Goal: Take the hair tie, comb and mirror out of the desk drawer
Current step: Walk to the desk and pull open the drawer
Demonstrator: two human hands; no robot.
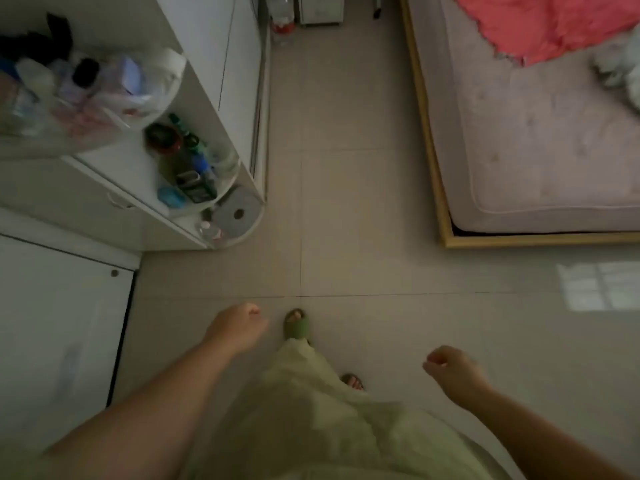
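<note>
**Head view: both fists empty over the tiled floor**

Head camera looks down on a person standing on pale tiles. The left hand (pixel 239 325) and right hand (pixel 450 370) hang well apart, each loosely curled into a fist and holding nothing. Hair tie, comb and mirror cannot be made out, nor the desk drawer. A white shelf unit (pixel 194 188) crowded with bottles stands to the left, a bed (pixel 519 150) to the right.

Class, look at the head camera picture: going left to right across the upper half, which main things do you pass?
White shelf unit with cluttered rounded shelves → bare tiled floor → wooden bed frame → mattress → pink blanket.
</note>
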